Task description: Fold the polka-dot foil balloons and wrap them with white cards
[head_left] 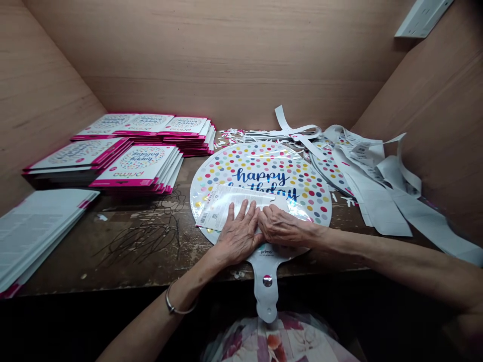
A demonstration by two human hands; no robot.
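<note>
Head view: near the front edge of the counter (158,271), left hand (239,234) spread on a white card (222,203) atop a dotted balloon (262,163), right hand (281,226) curled (grip hidden); even pressure should keep the card flat.

Wood-grain walls (226,60) | white socket panel (423,17), upper right | scuffed brown tabletop (188,262) | dark below
</note>
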